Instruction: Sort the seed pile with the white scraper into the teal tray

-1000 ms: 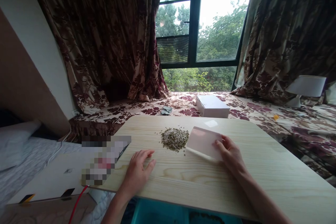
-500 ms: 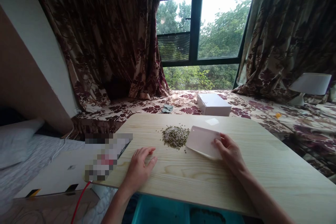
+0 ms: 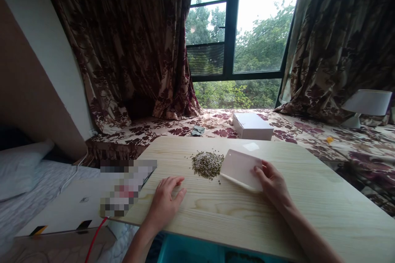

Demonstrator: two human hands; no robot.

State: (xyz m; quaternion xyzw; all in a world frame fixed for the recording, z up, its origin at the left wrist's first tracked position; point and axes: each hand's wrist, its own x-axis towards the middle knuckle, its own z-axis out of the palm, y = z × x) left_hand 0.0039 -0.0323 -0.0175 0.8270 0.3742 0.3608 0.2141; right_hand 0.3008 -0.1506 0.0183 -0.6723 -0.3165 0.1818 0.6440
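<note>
A small heap of mixed white and greenish-brown grains (image 3: 207,164) lies in the middle of the pale wooden table (image 3: 216,209), with a few loose grains around it. My right hand (image 3: 273,181) grips a thin, whitish rectangular plate (image 3: 242,168) by its right end, thumb on top. The plate's left edge is right beside the heap, and I cannot tell whether it touches the grains. Near the table's front left, my left hand (image 3: 168,199) rests with fingers loosely apart and nothing in them, short of the heap.
A teal divided bin (image 3: 188,250) sits under the table's front edge, dark bits in its right compartment. Beyond the table are a white box (image 3: 253,125) and a grey crumpled cloth (image 3: 197,130). A blurred item (image 3: 126,191) lies at the left edge, near a red cable (image 3: 95,240).
The whole scene sits slightly lower in the picture, as the camera has tilted a little. Hands, plate and heap keep practically the same places relative to each other.
</note>
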